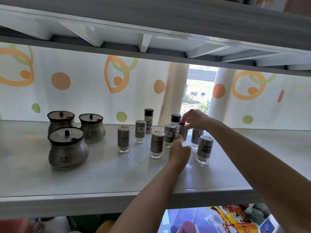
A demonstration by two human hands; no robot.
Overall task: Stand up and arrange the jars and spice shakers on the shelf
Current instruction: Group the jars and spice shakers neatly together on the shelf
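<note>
Three squat steel jars with dark lids [67,148] [92,128] [60,121] stand upright on the left of the white shelf [101,174]. Several steel-sleeved spice shakers stand to their right, among them one at the left [123,139], one at the front middle [156,144] and a dark-labelled one [204,149]. A pepper bottle with a black cap [149,121] stands behind them. My right hand [195,119] pinches the top of a middle shaker [183,132]. My left hand [179,150] holds the same shaker low down and hides its base.
The shelf above hangs low over the work space. A dotted curtain and a gap of window close off the back. Another dark-capped bottle [175,118] stands behind the held shaker. Coloured packets [235,217] lie on the level below.
</note>
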